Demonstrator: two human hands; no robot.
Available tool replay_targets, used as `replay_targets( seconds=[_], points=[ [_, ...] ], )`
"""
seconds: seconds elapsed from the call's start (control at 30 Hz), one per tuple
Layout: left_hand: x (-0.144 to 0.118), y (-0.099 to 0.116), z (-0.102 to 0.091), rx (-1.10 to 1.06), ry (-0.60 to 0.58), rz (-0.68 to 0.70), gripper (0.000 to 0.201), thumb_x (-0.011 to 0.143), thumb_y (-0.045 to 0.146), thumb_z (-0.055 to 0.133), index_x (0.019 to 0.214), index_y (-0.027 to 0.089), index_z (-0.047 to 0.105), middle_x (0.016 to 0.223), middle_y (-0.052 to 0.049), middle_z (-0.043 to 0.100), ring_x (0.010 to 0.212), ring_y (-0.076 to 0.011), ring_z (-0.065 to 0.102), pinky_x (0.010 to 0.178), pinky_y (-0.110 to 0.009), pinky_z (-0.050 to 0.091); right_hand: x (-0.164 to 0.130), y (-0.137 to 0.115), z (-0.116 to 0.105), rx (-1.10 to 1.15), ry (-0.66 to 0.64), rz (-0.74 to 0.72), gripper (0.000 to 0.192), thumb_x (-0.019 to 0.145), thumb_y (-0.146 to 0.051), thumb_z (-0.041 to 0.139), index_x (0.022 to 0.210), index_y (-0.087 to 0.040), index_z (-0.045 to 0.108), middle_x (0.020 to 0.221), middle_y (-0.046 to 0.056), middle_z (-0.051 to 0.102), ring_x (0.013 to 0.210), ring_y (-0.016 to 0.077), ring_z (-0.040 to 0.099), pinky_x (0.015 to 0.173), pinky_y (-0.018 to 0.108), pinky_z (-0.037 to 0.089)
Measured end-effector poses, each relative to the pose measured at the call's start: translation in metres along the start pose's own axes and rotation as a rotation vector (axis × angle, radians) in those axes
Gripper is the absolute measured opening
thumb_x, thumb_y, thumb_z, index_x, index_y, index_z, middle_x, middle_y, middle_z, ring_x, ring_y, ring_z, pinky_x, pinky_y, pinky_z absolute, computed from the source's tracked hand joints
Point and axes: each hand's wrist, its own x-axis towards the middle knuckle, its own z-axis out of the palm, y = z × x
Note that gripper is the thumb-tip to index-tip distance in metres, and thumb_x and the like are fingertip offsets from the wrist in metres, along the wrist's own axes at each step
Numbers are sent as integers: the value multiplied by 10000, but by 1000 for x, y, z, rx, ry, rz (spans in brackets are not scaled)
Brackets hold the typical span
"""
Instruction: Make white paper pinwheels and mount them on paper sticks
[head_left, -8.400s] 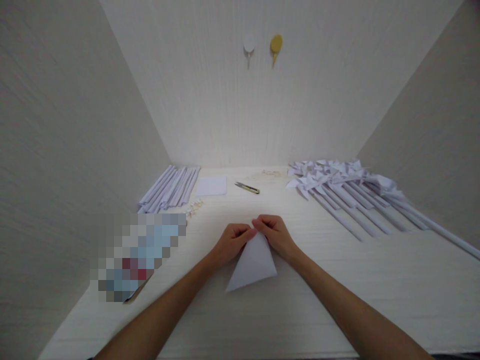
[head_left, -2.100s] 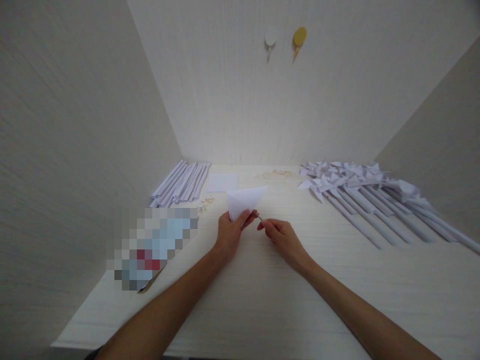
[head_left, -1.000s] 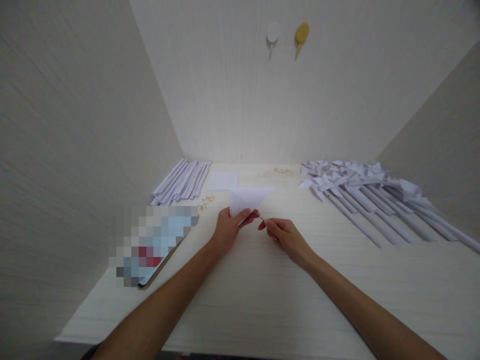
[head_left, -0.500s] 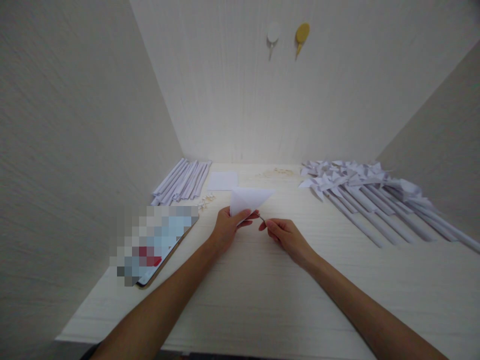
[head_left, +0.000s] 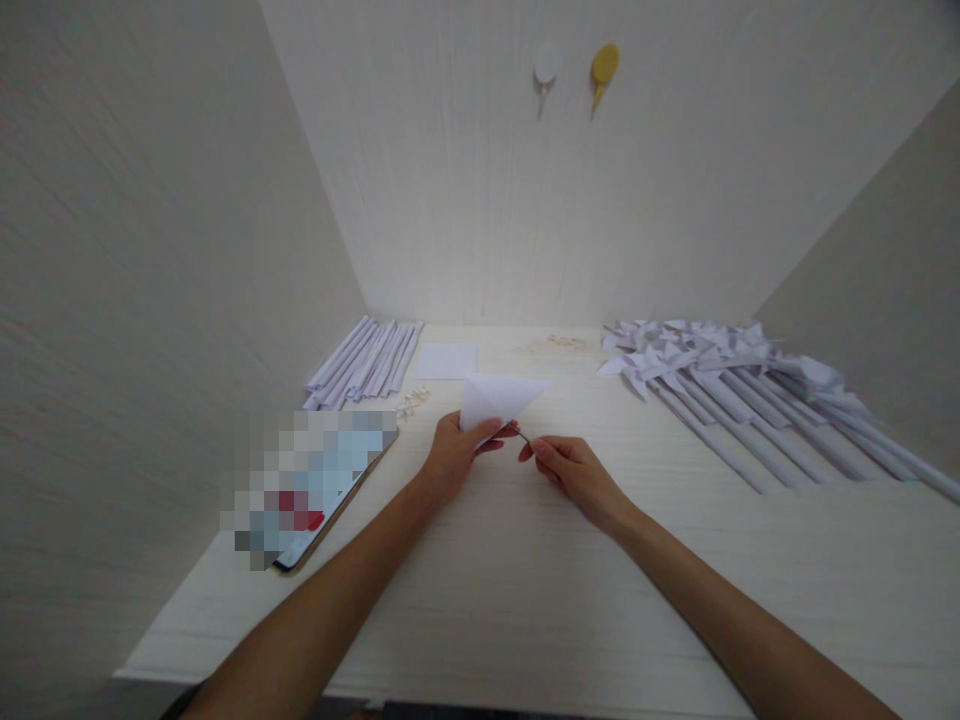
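A creased white sheet of paper [head_left: 496, 396] is gripped by my left hand [head_left: 452, 460], thumb on top and fingers beneath its lower right edge. Just to the right, my right hand [head_left: 574, 472] pinches a thin, dark, stick-like tool [head_left: 524, 437]. Its far end meets the paper's edge by my left fingertips; its exact kind is too small to make out. Behind the held sheet, a flat white paper [head_left: 447, 361] lies on the table.
Rolled paper sticks [head_left: 367, 360] are bundled at the back left, near small pale bits [head_left: 412, 402]. A phone [head_left: 330, 500], partly blurred, lies at the left. Several paper pinwheels [head_left: 697, 350] on sticks are piled at the right. Two hooks, one yellow [head_left: 604, 66], are on the back wall.
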Motion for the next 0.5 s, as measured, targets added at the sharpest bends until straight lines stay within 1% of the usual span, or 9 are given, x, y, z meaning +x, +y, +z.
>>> replay_targets(
  seconds=[0.2,0.37,0.5],
  points=[
    [1,-1,-2,-2,-16,-5,216,586,274,667,716,104,639,782,-99,684,738,-184,631,651,-274,446,0,-2,0,25,-4,19,365,732,-465,447,694,-136,599,427,-80,268,376,49,197,393,221,105],
    [2,-1,-2,-5,-25,-5,215,587,271,667,724,108,641,775,-92,684,727,-179,633,630,-260,441,0,-3,0,24,-3,14,374,724,-477,450,690,-134,594,420,-80,278,375,51,203,393,224,107],
    [2,-2,-3,16,-36,-4,228,589,281,662,732,105,640,796,-106,685,744,-189,634,634,-265,441,-1,-1,-1,16,-13,8,368,728,-471,446,694,-134,589,421,-83,272,375,50,197,396,225,102]
  ],
)
